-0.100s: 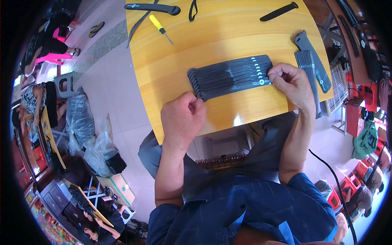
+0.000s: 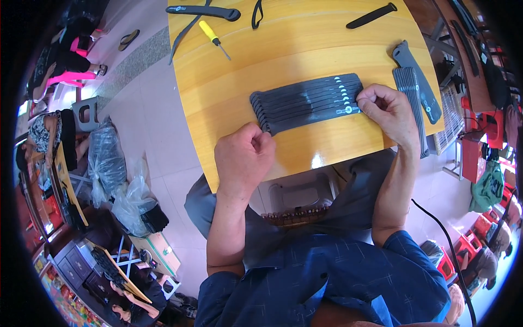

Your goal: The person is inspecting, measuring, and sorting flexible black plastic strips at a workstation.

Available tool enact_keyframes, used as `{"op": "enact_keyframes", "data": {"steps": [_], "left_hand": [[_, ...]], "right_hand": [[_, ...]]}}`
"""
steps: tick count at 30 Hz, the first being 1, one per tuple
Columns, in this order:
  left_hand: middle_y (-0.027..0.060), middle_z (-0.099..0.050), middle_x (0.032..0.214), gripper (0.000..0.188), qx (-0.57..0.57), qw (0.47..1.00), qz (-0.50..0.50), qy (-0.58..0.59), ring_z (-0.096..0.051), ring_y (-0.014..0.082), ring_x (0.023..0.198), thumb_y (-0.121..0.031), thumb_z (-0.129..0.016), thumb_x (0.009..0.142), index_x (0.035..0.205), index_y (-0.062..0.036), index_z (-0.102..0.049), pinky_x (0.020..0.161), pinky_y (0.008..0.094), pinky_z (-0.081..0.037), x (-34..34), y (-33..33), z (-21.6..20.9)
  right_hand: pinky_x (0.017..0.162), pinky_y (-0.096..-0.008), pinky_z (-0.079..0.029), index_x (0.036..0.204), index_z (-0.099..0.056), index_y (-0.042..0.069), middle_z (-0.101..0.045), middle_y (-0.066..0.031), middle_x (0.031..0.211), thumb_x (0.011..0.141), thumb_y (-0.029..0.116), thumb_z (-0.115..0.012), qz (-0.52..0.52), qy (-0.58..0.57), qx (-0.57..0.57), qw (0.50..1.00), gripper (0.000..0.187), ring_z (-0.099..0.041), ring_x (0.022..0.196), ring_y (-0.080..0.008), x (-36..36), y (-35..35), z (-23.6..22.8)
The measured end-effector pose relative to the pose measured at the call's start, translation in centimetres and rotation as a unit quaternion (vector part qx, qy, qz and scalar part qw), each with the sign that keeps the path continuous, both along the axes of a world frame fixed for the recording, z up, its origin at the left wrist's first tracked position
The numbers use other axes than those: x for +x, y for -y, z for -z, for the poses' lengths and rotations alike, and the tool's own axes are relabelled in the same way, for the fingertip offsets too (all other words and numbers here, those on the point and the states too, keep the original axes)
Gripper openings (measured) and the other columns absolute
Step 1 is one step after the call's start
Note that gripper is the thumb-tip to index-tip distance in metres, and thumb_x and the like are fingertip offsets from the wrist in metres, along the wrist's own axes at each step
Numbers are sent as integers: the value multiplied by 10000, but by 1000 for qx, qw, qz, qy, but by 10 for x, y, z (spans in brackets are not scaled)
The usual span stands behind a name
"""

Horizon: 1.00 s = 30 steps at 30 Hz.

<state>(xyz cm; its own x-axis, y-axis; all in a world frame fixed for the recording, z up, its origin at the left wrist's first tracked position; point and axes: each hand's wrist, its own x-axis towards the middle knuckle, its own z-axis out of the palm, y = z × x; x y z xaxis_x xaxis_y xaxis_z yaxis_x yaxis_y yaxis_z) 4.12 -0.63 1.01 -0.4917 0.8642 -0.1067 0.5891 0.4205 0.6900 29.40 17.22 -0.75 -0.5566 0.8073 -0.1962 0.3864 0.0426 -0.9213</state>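
Observation:
A row of black hook-and-loop straps [image 2: 305, 102] lies overlapped on the yellow wooden table [image 2: 229, 65], with looped ends to the left and white print toward the right. My left hand [image 2: 244, 155] is closed at the left end of the nearest strap; the thumb and forefinger meet at its edge. At the opposite end, my right hand [image 2: 389, 111] pinches the tip of that strap between thumb and forefinger. Beside my right wrist lies a stack of dark straps [image 2: 409, 90], partly hidden by the forearm. One broader dark strap [image 2: 427, 98] lies against it.
A yellow-handled screwdriver [image 2: 210, 32] rests at the far left, by a dark strap with a rounded end [image 2: 204, 10]. A small black loop [image 2: 257, 13] and a short black strap [image 2: 372, 16] lie along the far side. Plastic-wrapped bundles [image 2: 106, 155] stand on the floor to the left.

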Motion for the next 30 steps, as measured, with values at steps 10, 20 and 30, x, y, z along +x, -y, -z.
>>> {"op": "enact_keyframes", "data": {"steps": [10, 20, 30], "left_hand": [[147, -640, 611, 170, -7, 999, 7, -32, -647, 333, 558, -118, -678, 819, 686, -25, -627, 551, 393, -514, 1, -1, 1], [96, -608, 556, 178, -4, 1000, 9, -28, -583, 181, 477, -112, -698, 833, 697, -12, -641, 516, 309, -455, -2, 0, 4], [126, -650, 635, 218, -33, 999, -9, -19, -634, 302, 555, -173, -724, 856, 713, -35, -634, 562, 386, -511, -6, 13, -6]], "right_hand": [[610, -191, -437, 909, -698, 3, -627, 56, 749, 917, 38, -707, 17, 15, 27, 999, 37, -525, 672, -11, -4, 3, -1], [595, -196, -429, 885, -696, 5, -617, 53, 720, 902, 38, -706, 21, 31, 47, 998, 38, -513, 654, -12, -7, 5, -4], [590, -205, -432, 874, -689, 5, -611, 46, 703, 889, 37, -703, 26, 34, 59, 997, 38, -513, 641, -22, -7, 6, -3]]}}
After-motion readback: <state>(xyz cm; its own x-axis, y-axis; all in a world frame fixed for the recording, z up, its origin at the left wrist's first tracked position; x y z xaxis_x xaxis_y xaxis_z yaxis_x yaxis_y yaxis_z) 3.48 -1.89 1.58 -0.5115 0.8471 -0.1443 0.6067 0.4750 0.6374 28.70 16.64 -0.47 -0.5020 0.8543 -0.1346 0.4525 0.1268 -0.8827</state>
